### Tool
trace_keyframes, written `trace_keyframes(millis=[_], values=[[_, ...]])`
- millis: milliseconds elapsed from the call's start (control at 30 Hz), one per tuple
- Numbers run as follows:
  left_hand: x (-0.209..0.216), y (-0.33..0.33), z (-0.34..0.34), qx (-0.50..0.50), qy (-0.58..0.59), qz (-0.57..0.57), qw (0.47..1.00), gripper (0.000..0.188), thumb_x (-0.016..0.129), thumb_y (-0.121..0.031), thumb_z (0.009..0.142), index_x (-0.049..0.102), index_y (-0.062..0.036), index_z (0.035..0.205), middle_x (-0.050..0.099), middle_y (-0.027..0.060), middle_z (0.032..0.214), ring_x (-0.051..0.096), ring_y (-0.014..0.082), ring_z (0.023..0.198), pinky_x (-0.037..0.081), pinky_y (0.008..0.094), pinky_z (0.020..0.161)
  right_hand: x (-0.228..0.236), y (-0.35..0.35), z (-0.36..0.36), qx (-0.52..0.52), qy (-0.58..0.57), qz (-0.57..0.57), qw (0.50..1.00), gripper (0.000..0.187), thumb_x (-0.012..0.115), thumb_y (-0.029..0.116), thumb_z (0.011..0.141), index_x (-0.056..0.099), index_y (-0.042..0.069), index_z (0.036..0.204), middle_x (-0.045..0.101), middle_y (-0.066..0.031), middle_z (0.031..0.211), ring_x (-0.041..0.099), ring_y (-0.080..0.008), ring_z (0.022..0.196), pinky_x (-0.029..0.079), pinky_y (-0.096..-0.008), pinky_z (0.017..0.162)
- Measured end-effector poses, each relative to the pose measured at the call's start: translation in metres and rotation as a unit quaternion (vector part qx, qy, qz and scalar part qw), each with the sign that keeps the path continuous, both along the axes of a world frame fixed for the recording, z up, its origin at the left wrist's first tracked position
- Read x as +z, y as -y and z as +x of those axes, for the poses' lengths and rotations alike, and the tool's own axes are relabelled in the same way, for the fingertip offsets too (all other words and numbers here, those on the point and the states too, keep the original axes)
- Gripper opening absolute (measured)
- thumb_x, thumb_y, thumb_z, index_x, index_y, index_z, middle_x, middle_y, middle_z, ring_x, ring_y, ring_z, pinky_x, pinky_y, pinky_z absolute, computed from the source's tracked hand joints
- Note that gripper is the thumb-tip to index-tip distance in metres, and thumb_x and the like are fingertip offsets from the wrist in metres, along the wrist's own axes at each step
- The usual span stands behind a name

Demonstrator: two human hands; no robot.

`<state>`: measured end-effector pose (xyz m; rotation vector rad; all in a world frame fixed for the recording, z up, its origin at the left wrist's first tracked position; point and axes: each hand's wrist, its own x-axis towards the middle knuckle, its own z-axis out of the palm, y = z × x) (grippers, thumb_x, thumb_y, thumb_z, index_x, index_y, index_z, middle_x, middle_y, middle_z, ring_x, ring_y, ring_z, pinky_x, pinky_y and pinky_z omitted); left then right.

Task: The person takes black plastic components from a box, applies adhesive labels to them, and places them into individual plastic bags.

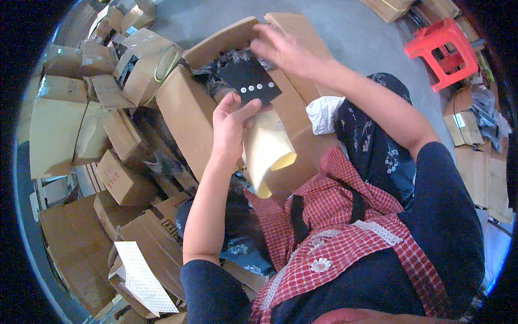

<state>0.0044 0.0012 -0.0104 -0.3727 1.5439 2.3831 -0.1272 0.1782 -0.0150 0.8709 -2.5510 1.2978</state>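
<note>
My left hand is closed, thumb on top, around the lower edge of a flat black card. A row of several small white round dots runs along that card. Below the same hand hangs a curled pale yellow sheet, which seems to be in its grip too. My right hand is over the far side of the open cardboard box, past the card's upper right corner. Its fingers are smeared by motion, so whether they hold anything is unclear. Dark plastic-wrapped items lie in the box.
Stacked cardboard boxes crowd the left side. A white printed sheet lies on boxes at lower left. Crumpled white material is beside my knee. A red plastic stool stands at far right, above more cartons.
</note>
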Motion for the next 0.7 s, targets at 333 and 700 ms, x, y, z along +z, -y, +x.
trace_keyframes(millis=[333,700], values=[[-0.023,-0.015,-0.003,0.064,-0.263,-0.553,0.788,0.029,0.071,-0.018,0.085,0.057,-0.0018,0.104,0.067,0.0153,0.086,0.068,0.0259,0.08,0.053,0.0357,0.071,-0.007,0.031,0.041,0.063,0.133,0.005,0.989,0.09,0.07,0.044,0.084,0.018,0.007,0.148,0.046,-0.0231,0.135,0.049,-0.0349,0.122,0.043,-0.0403,0.099],[-0.024,0.01,0.0,0.016,-0.124,-0.022,0.992,0.035,0.056,-0.009,0.087,0.055,0.001,0.121,0.059,0.0146,0.126,0.056,0.0288,0.118,0.044,0.0427,0.101,0.003,-0.007,-0.005,0.069,0.469,-0.277,0.836,0.047,0.051,0.006,0.079,0.05,-0.005,0.124,0.062,-0.0141,0.108,0.066,-0.024,0.092,0.06,-0.0374,0.077]])
